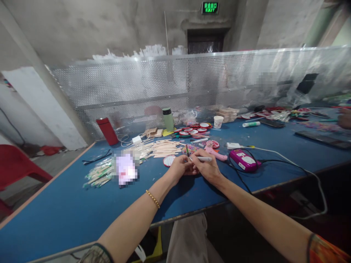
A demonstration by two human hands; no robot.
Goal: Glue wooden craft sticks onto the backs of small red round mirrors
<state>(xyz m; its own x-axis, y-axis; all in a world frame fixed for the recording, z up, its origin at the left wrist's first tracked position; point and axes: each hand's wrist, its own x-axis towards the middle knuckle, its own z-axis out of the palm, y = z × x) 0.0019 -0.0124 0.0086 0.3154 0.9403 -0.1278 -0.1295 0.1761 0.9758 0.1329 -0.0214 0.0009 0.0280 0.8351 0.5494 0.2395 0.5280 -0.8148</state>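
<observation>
Both my hands meet over the blue table (68, 208) near its front edge. My left hand (179, 167) is closed in a pinch on a thin stick (187, 150) with coloured marks, held upright. My right hand (206, 168) grips a white pen (202, 159) lying sideways, its tip against the stick. A small round red-rimmed mirror (168, 160) lies just left of my left hand. A pile of pale wooden sticks (164, 148) lies behind the hands. A pink glue gun (215, 152) rests to the right of my right hand.
A magenta device (244, 160) with black and white cables sits right. Red round mirrors (196, 130), a green bottle (168, 119), a white cup (218, 121) and a red flask (107, 130) stand at the back by a perforated metal screen (192, 84). A red chair (16, 164) is at left. Another person's hand (344, 117) shows far right.
</observation>
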